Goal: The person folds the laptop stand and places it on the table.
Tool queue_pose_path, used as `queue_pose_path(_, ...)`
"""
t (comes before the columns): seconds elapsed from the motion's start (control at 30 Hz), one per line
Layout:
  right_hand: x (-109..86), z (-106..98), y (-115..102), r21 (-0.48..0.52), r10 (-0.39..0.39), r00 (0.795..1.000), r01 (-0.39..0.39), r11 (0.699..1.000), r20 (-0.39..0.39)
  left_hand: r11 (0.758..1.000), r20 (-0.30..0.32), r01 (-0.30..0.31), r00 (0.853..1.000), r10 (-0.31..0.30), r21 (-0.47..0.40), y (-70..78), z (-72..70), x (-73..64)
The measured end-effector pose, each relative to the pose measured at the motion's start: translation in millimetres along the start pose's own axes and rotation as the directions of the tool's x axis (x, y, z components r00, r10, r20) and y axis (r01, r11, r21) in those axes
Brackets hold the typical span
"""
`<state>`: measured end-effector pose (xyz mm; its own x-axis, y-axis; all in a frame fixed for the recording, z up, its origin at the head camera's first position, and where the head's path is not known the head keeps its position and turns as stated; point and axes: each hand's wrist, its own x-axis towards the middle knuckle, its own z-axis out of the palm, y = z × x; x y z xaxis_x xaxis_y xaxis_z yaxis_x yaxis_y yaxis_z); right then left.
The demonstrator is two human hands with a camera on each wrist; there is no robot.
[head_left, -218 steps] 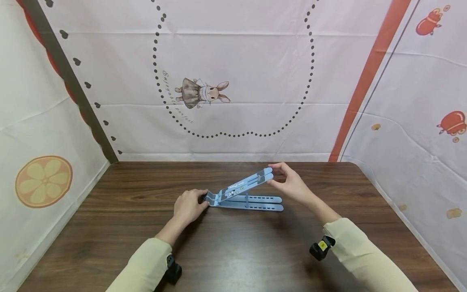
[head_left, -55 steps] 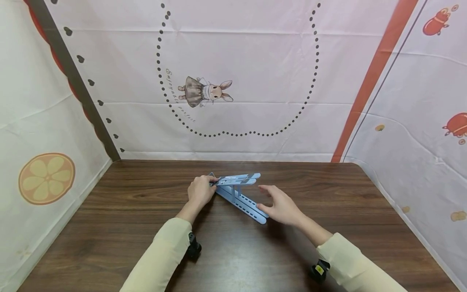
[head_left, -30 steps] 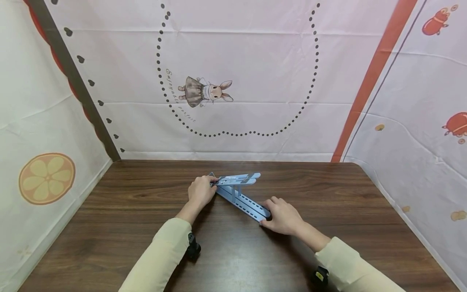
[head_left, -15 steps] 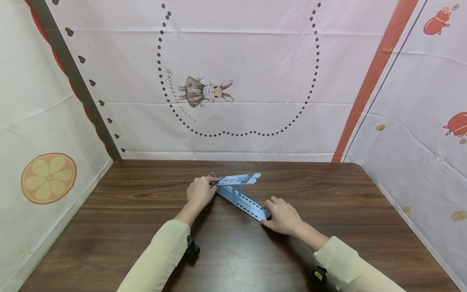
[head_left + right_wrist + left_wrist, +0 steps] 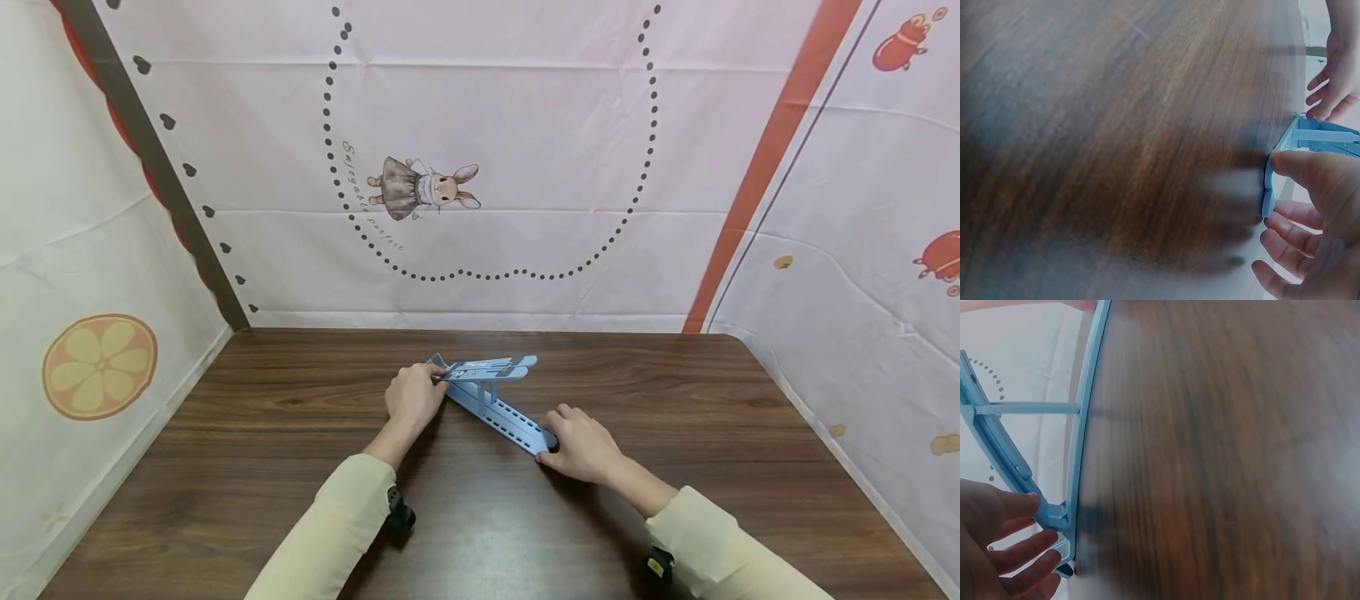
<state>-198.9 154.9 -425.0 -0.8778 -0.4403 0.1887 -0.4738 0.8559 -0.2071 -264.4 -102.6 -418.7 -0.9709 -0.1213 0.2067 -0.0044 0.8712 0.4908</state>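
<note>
A light-blue folding laptop stand (image 5: 491, 417) stands propped on the table, its upper arms (image 5: 491, 368) raised over the slotted base rails by a strut (image 5: 482, 398). My left hand (image 5: 412, 396) grips the hinged end at the back left. In the left wrist view, the thumb of that left hand (image 5: 997, 537) lies on the upper arm, with the fingers near the hinge. At the front right, my right hand (image 5: 585, 446) holds the ends of the base rails between thumb and fingers. The right wrist view shows the right thumb (image 5: 1297, 164) on the rail end.
The dark wood-grain table (image 5: 247, 483) extends all round the stand. A pale printed cloth (image 5: 525, 150) hangs behind it and along both sides. A black wrist camera (image 5: 399, 512) sits on the left sleeve, and another (image 5: 657, 567) on the right.
The stand has turned so its base points front right. My right hand has left the upper arms, come down and taken hold of the base ends. In the last second, almost nothing moves.
</note>
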Motion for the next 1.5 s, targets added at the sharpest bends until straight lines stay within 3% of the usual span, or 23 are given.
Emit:
queue_pose_path(0.63, -6.2, 0.5, -1.3, 0.026, -0.012, 1.0, 0.012, 1.0, -0.007, 0.998, -0.01, 0.043, 0.999, -0.044, -0.056, 12.8, 11.9, 6.5)
queue_pose_path(1.5, -12.5, 5.3, -0.6, 0.027, -0.059, 0.997, 0.061, 0.998, -0.054, 0.994, 0.029, 0.008, 1.0, -0.005, -0.111, 16.9, 24.1, 17.5)
